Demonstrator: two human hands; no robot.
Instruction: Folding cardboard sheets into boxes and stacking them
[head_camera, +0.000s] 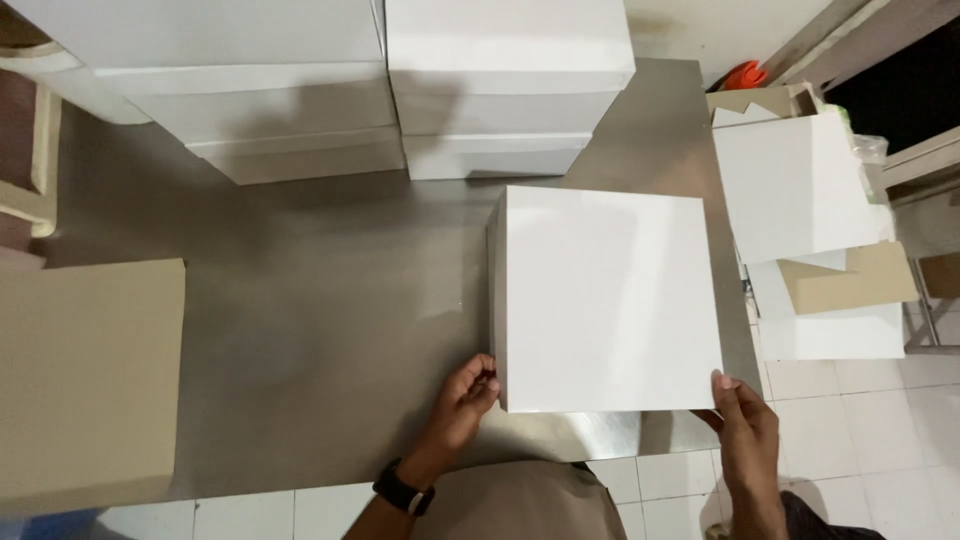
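White box (605, 298) sits on the steel table (330, 300) near its front edge; left hand (465, 400) pinches the near-left corner, right hand (748, 430) grips the near-right corner. Stacked white boxes (400, 90) behind, brown cardboard (85, 380) at left.

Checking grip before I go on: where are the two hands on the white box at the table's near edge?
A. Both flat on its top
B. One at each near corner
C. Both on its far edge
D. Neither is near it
B: the left hand is at the near-left corner of the white box and the right hand is at its near-right corner, on the steel table.
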